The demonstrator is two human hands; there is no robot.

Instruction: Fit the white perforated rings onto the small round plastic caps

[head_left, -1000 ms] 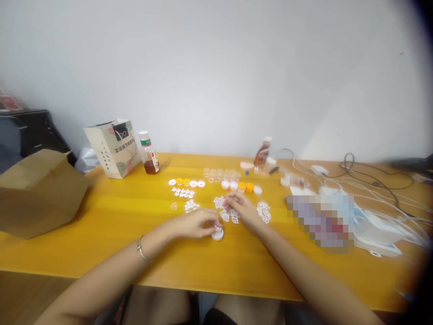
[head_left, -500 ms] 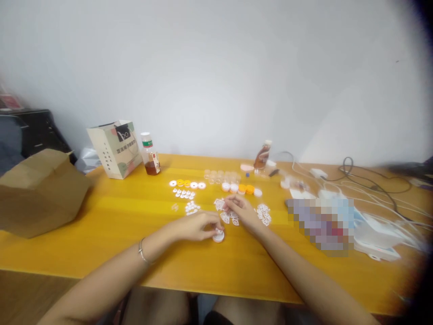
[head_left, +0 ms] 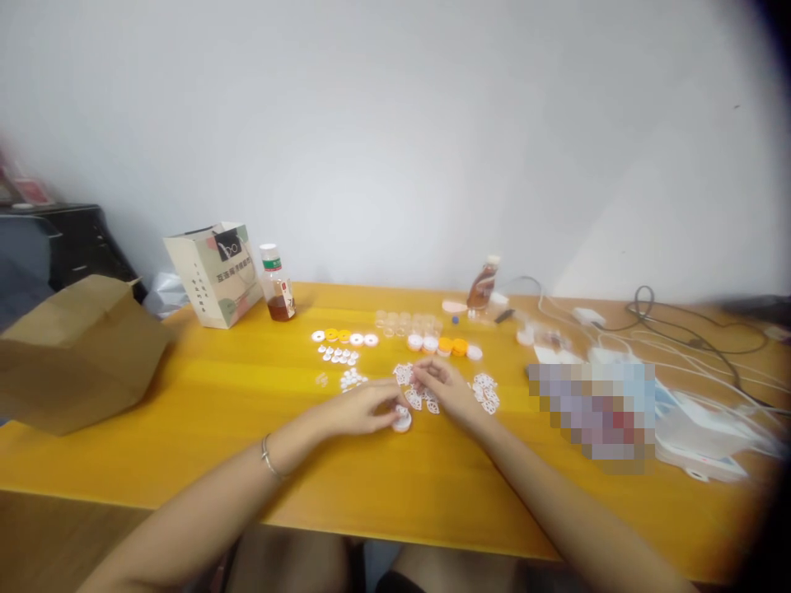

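Lap: we see our legs at the bottom edge, under the wood desk (head_left: 346, 502).
L hand: ours (head_left: 369, 409), ctr; fingers narrow at the white round pc (head_left: 404, 423); can't tell if pinched or just touched.
Bracelet: thin metal band (head_left: 265, 455) on our L wrist.
R hand: ours (head_left: 446, 389), right of ctr; fingers narrow, over the white lattice pcs (head_left: 414, 401); can't tell if they hold one.
Change: vs 0.5 s ago, view slid a touch, so most stuff sits slightly further right; both our hands keep abt same pose & spots.
White bits: small pile (head_left: 352, 378) left of ctr; 2nd lattice cluster (head_left: 486, 394) just right of R hand.
Discs: white, in rows (head_left: 337, 357), behind the pile.
Rings: 5 in a line (head_left: 357, 339), white + yellow.
Caps: white + orange row (head_left: 444, 346), ctr; clear cups (head_left: 404, 324) behind.
Bags: brown paper (head_left: 80, 362), far left; printed one (head_left: 226, 280), upright, behind it.
Bottles: part-full (head_left: 280, 296) by printed bag; brown one (head_left: 482, 287) right of ctr.
Right side: cables (head_left: 648, 309), plus a pixelated patch we can't read.
Room: pale wall (head_left: 395, 148) fills the top.
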